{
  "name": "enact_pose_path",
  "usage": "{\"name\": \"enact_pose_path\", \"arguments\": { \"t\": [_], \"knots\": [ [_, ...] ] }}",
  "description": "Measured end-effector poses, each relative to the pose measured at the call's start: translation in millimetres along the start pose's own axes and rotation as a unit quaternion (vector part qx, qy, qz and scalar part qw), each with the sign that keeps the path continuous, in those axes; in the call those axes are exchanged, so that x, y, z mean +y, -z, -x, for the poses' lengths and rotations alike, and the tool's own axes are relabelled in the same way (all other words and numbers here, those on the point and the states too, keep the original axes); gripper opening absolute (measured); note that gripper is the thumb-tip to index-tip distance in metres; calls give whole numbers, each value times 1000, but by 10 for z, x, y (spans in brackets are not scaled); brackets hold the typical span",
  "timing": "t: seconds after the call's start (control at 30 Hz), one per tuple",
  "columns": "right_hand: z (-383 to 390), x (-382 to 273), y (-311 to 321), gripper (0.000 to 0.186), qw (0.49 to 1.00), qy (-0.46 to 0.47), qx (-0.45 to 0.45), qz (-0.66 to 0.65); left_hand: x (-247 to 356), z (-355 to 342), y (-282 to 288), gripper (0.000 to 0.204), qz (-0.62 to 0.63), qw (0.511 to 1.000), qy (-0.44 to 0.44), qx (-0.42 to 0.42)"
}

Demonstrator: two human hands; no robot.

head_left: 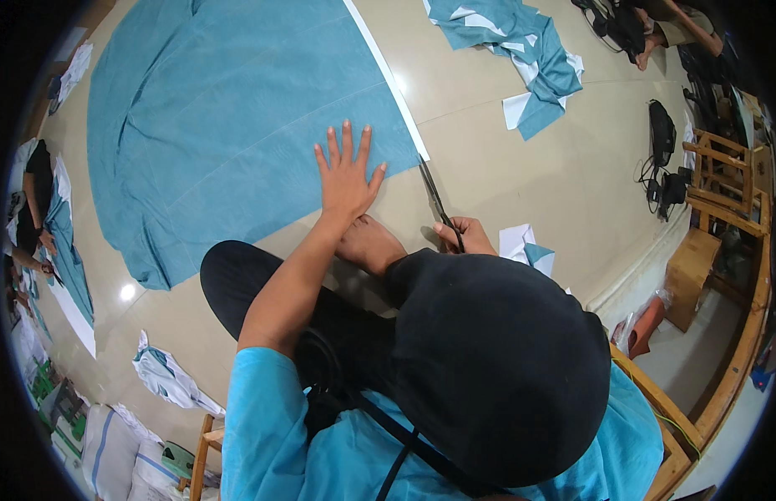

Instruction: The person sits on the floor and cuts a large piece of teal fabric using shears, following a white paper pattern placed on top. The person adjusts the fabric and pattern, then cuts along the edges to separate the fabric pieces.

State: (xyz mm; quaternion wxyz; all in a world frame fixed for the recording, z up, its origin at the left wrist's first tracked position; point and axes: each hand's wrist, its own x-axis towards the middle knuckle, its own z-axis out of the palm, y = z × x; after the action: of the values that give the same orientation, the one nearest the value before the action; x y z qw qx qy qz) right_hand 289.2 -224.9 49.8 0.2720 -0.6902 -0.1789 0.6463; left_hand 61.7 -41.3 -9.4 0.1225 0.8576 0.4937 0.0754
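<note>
A large teal fabric lies spread over the floor, with a white strip along its right edge. My left hand rests flat on the near part of the fabric, fingers spread, holding nothing. In my right hand is a pair of dark scissors, held by the handles. The blade tips are at the fabric's near right corner, by the end of the white strip. My black-clad knee hides part of the right hand. Just below the left hand is my bare foot.
Teal and white scraps lie at the far right; a smaller scrap is beside my right hand. At left, another person's hands work on teal cloth. A wooden frame and a cardboard box stand at right.
</note>
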Motion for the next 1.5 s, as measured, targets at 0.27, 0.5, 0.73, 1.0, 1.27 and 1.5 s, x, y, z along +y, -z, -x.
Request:
{"name": "enact_pose_path", "arguments": {
  "t": [0.27,0.5,0.73,1.0,1.27,1.5],
  "knots": [
    [-1,-71,-40,48,999,20,38,13,-17,7,-7,80,12,1000,-10,14],
    [15,-140,-100,47,998,16,60,29,-19,0,-8,80,-3,1000,-7,3],
    [5,-124,-109,47,997,16,67,34,-20,1,-4,80,8,1000,-9,9],
    [0,-104,-128,45,997,12,73,25,-14,-1,4,79,14,1000,-7,7],
    [-3,-120,-125,42,997,-1,70,31,-2,-1,20,78,-12,1000,2,-6],
    [-12,-103,-131,40,998,0,60,13,-5,-5,23,78,-9,1000,-1,-2]
  ]
}}
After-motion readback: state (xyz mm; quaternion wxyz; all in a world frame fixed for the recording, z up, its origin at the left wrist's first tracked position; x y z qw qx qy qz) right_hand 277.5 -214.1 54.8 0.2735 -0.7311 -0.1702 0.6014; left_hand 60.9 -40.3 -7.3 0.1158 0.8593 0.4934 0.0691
